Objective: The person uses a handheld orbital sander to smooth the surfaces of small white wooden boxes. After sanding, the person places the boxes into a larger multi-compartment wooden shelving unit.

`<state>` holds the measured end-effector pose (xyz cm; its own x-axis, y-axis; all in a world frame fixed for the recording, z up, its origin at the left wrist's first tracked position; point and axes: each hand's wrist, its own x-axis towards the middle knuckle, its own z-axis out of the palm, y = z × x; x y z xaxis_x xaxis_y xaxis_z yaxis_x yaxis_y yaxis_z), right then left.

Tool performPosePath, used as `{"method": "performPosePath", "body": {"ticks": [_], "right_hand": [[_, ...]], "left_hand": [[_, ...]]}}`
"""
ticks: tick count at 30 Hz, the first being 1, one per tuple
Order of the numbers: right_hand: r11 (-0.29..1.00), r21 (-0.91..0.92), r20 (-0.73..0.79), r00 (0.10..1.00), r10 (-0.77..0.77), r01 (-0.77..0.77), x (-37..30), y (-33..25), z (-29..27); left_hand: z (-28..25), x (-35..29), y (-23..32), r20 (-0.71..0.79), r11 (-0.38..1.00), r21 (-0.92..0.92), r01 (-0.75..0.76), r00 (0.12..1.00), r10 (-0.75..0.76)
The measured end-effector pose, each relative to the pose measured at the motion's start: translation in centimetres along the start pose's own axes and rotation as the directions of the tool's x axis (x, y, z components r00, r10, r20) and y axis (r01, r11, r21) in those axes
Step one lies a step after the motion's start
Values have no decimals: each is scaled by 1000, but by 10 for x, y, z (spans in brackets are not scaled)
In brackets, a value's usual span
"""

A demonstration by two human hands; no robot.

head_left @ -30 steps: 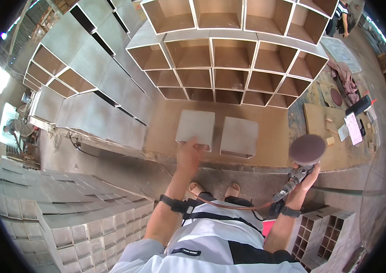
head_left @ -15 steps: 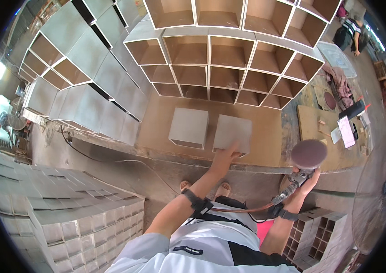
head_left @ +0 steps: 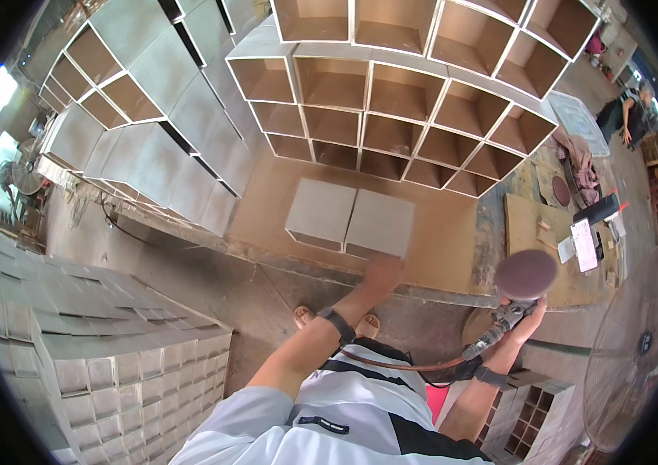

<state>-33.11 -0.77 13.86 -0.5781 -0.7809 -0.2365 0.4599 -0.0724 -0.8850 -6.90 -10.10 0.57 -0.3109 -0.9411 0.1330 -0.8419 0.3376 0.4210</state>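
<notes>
Two pale grey boxes stand side by side on the brown board of the workbench: the left box (head_left: 318,211) and the right box (head_left: 380,223), with only a thin line between them. My left hand (head_left: 384,275) is at the near side of the right box, blurred by motion, its fingers not clear. Whether it still touches that box I cannot tell. In my right hand (head_left: 529,314) is a disc sander (head_left: 511,314), held off to the right. Its round purplish sanding disc (head_left: 526,274) faces up, and a reddish-brown hose (head_left: 406,366) runs from it across my body.
Behind the boxes rise stacked open cubbies (head_left: 402,93). Grey box stacks (head_left: 158,159) line the left, and more (head_left: 135,380) fill the lower left. A phone (head_left: 585,245) stands on the bench's right, near a caged fan (head_left: 639,341). Another person (head_left: 625,116) is at far right.
The right box has moved left against the other box, closing the gap. My left hand has drawn back toward me from its top. The sander stays in my right hand.
</notes>
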Motion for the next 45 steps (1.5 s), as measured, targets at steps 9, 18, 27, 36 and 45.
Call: {"method": "performPosePath", "body": {"ticks": [9,18,27,36,45], "right_hand": [[996,-87,121,993,14,-3,41,10,-30],[918,-385,103,993,-59,95,29,-46,94],[343,-593,771,636,-16,728,-18,-36,263],[-48,-333,908,334,253,942,-77,72,336],[-166,-437,826,468,315,884,-33,115,375]], "left_hand": [[-18,-8,-4,56,965,-228,130,991,-121],[-87,-74,-49,-330,791,-494,361,764,-555],[-40,-21,-87,-183,893,-376,249,924,-335],[-21,-21,-86,-395,942,-312,124,885,-248],[-34,-22,-84,23,874,-426,233,969,-247]]}}
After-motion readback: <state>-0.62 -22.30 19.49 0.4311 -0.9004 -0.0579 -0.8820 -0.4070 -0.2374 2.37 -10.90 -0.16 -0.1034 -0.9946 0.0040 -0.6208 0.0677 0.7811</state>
